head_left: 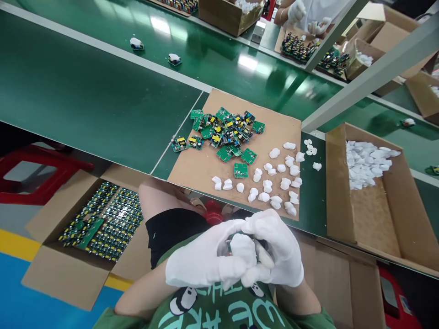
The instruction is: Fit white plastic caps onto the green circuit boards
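White-gloved, my left hand (202, 257) and my right hand (283, 249) meet in front of my chest. Between them they grip a small circuit board, mostly hidden by fingers, with a white folded cover piece (243, 248) over it. Beyond my hands, a brown cardboard sheet (195, 167) lies on the green bench. A heap of small green circuit boards (228, 130) with yellow and black components rests on it, one board (240, 171) lying face down nearest me. Several white crumpled cover pieces (267, 186) are scattered on the sheet's right part.
An open carton (377, 219) holding white pieces stands at right. Another carton (51, 265), packed with boards, is at lower left. Two covered boards (174, 59) sit on the green conveyor (103, 27). A grey post (370, 68) slants at right; a co-worker's gloved hands (297, 11) show behind.
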`<state>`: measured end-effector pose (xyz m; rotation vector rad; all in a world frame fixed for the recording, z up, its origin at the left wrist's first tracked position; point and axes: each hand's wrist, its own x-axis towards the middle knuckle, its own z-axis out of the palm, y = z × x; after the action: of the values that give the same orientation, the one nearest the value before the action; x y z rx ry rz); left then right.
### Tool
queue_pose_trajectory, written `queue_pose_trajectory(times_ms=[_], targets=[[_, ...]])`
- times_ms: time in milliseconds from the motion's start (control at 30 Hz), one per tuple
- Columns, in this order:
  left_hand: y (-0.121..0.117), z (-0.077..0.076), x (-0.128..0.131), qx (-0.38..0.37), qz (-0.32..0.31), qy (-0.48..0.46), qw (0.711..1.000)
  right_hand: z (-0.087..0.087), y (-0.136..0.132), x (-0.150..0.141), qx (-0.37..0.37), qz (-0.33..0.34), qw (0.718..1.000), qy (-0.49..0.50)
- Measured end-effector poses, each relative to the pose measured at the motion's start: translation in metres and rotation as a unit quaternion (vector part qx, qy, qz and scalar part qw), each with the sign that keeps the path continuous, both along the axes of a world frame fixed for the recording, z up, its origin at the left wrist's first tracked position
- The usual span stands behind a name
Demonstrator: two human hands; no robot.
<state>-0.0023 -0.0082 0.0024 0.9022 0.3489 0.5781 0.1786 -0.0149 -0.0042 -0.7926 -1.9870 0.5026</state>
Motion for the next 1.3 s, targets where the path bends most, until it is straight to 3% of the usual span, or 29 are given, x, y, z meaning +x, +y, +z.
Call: queue_pose_trajectory(times_ms=[100, 200, 367, 500, 667, 900, 1067, 1167, 1300], targets=[[-0.003, -0.002, -0.002, -0.025, 0.002, 0.021, 0.999, -0.001, 0.002, 0.002, 0.056, 0.015, 0.996, -0.066], [-0.002, -0.002, -0.003, -0.025, 0.002, 0.058, 0.998, 0.001, 0.006, 0.005, 0.055, 0.036, 0.995, -0.08], [0.003, 0.002, 0.001, 0.006, 0.0, -0.036, 0.999, 0.002, 0.008, 0.006, 0.067, 0.039, 0.993, -0.088], [0.003, 0.0, 0.002, -0.037, -0.018, -0.016, 0.999, -0.002, 0.005, 0.007, 0.127, 0.002, 0.986, -0.104], [0.007, -0.005, 0.001, -0.025, -0.05, -0.038, 0.998, -0.007, 0.003, 0.004, 0.135, -0.017, 0.986, -0.092], [0.008, -0.002, 0.005, -0.038, 0.001, 0.0, 0.999, -0.013, 0.003, 0.003, 0.108, -0.016, 0.99, -0.084], [0.007, -0.008, 0.007, -0.037, 0.025, 0.006, 0.999, -0.002, 0.013, -0.006, 0.074, -0.01, 0.996, -0.052], [0.009, -0.016, 0.008, -0.024, 0.054, 0.028, 0.998, 0.011, 0.016, -0.01, 0.081, -0.01, 0.988, -0.132], [0.015, -0.031, 0.006, 0.001, 0.08, 0.024, 0.997, 0.026, 0.035, -0.002, 0.063, 0.063, 0.976, -0.198]])
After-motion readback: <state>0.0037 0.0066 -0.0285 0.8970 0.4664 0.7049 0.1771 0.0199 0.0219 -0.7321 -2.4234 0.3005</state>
